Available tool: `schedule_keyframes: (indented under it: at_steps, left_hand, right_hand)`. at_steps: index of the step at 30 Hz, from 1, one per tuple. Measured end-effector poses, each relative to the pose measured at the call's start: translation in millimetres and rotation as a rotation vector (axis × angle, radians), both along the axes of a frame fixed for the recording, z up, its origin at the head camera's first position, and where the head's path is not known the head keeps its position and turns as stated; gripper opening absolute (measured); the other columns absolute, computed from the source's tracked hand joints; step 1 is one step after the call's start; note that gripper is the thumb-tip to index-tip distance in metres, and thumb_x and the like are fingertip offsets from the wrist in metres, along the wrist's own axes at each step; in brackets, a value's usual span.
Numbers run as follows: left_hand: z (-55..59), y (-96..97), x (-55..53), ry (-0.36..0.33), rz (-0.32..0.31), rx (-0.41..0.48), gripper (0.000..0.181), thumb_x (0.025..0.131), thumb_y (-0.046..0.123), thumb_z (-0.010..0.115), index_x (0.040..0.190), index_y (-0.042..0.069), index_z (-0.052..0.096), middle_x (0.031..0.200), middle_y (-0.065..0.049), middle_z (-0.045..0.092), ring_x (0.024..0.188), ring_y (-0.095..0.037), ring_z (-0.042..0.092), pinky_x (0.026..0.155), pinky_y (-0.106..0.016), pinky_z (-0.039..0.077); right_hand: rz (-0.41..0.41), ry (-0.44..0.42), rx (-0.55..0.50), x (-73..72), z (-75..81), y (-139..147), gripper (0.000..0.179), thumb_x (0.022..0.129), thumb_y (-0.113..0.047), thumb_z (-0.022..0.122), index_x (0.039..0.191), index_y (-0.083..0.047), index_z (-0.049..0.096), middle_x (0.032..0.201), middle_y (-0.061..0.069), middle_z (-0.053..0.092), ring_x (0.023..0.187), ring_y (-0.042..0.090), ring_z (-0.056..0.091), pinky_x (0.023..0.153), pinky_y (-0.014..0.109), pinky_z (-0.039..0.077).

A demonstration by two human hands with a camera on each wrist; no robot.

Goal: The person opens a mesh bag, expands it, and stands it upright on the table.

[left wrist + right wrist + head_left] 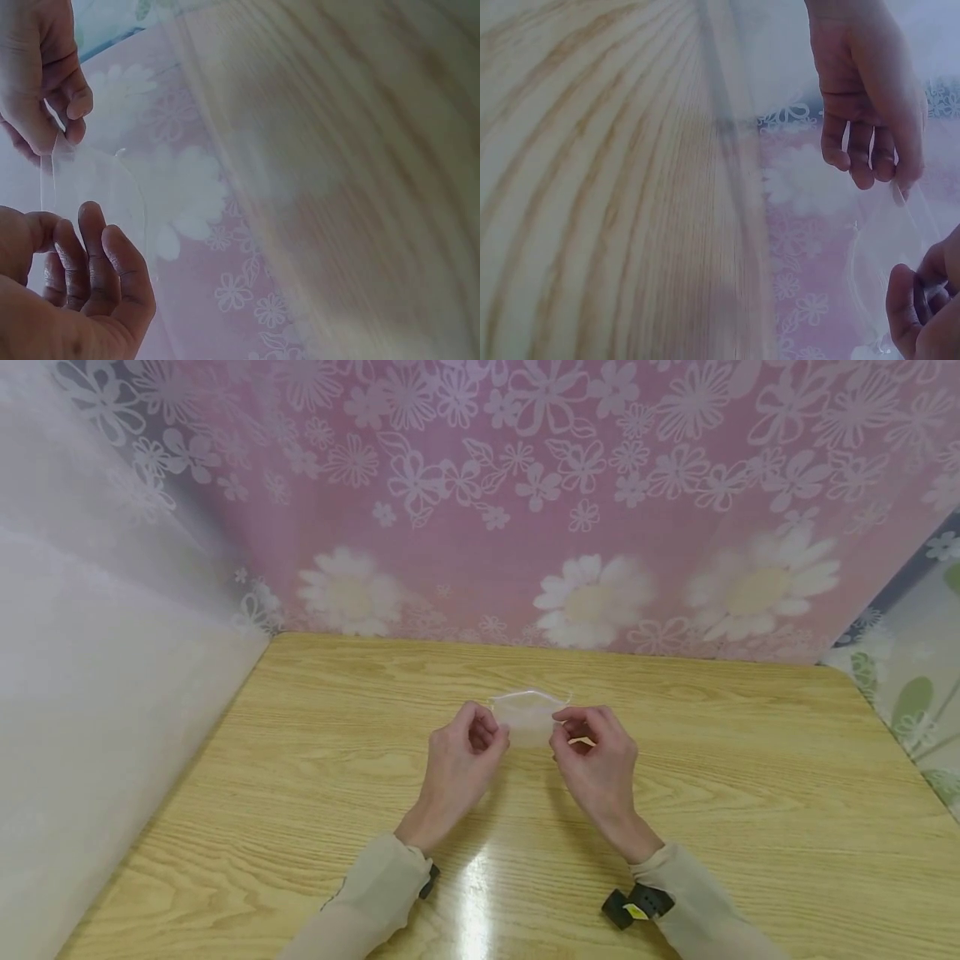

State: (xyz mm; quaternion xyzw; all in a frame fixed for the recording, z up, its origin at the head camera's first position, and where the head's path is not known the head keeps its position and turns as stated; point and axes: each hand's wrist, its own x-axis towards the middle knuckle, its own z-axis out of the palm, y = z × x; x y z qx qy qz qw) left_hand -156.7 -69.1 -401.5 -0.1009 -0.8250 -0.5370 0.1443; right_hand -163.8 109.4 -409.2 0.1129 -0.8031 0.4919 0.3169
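A small, see-through, whitish piece of thin plastic [529, 720], like a little bag, is stretched between the two hands above the table. Its far edge bows upward in a pale line; whether it is an opening cannot be told. My left hand [459, 760] pinches its left side between thumb and forefinger. On the opposite side, my right hand [600, 764] pinches it the same way. From the left wrist, the clear sheet [101, 184] spans the gap between both hands, and the left hand's other fingers [124, 274] are loosely bent. The right wrist view shows the sheet [885, 247] too.
The hands are over a light wood-grain table [300, 793]. Behind its far edge hangs a pink flowered curtain [465, 560], with a whitish sheet [97, 652] along the left and a patterned cloth [915, 693] at right. A black wrist device [637, 903] sits at the right cuff.
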Motion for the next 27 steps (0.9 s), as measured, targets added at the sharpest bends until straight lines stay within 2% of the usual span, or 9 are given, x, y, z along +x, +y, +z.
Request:
schedule_keyframes:
  at_steps: [5, 11, 15, 19, 24, 27]
  left_hand:
    - [0.2, 1.6, 0.3, -0.018, -0.010, 0.027, 0.017, 0.093, 0.012, 0.074, 0.091, 0.010, 0.056, 0.079, -0.003, 0.066, 0.071, -0.010, 0.062, 0.064, -0.021, 0.057]
    - [-0.8, 2.6, -0.6, -0.009, -0.016, 0.014, 0.018, 0.091, 0.007, 0.074, 0.092, 0.009, 0.055, 0.080, -0.005, 0.066, 0.072, -0.011, 0.062, 0.065, -0.020, 0.058]
    - [-1.3, 1.3, -1.6, -0.008, -0.014, -0.013, 0.017, 0.093, 0.009, 0.072, 0.092, 0.010, 0.056, 0.081, -0.003, 0.065, 0.073, -0.010, 0.062, 0.065, -0.020, 0.058]
    - [-0.3, 0.5, -1.6, -0.014, -0.023, -0.055, 0.016, 0.095, 0.016, 0.072, 0.090, 0.013, 0.057, 0.080, 0.001, 0.064, 0.072, -0.008, 0.062, 0.065, -0.021, 0.057]
    - [0.1, 2.2, -0.3, -0.012, -0.056, -0.160, 0.019, 0.099, 0.022, 0.069, 0.086, 0.017, 0.057, 0.078, 0.005, 0.062, 0.071, -0.004, 0.060, 0.066, -0.019, 0.055]
    - [-0.9, 2.6, -0.1, 0.001, -0.052, -0.209, 0.021, 0.100, 0.024, 0.067, 0.083, 0.018, 0.056, 0.077, 0.006, 0.061, 0.072, -0.005, 0.059, 0.066, -0.018, 0.054]
  right_hand:
    - [0.090, -0.023, -0.001, 0.9, -1.5, -2.1, 0.022, 0.080, 0.008, 0.079, 0.099, -0.003, 0.075, 0.089, 0.009, 0.064, 0.076, 0.018, 0.071, 0.060, 0.013, 0.055]
    - [0.144, -0.040, 0.016, 1.8, -1.8, -3.5, 0.029, 0.079, 0.014, 0.075, 0.103, -0.002, 0.073, 0.091, 0.011, 0.061, 0.076, 0.021, 0.068, 0.060, 0.014, 0.056]
    - [0.130, -0.033, 0.020, 2.1, -0.7, -3.8, 0.026, 0.081, 0.013, 0.074, 0.102, -0.002, 0.074, 0.092, 0.010, 0.064, 0.075, 0.019, 0.068, 0.060, 0.014, 0.055]
    - [0.097, -0.008, 0.014, 1.6, 0.4, -5.0, 0.016, 0.085, 0.005, 0.077, 0.098, -0.005, 0.075, 0.089, 0.006, 0.069, 0.073, 0.014, 0.068, 0.058, 0.015, 0.054]
    - [0.055, 0.051, 0.042, 0.6, -0.9, -5.9, 0.007, 0.086, -0.004, 0.081, 0.091, -0.007, 0.077, 0.082, 0.003, 0.069, 0.067, 0.013, 0.068, 0.057, 0.013, 0.052]
    - [0.038, 0.081, 0.068, -0.2, -2.1, -5.8, 0.007, 0.085, -0.005, 0.083, 0.089, -0.006, 0.078, 0.079, 0.003, 0.069, 0.064, 0.014, 0.068, 0.057, 0.013, 0.052]
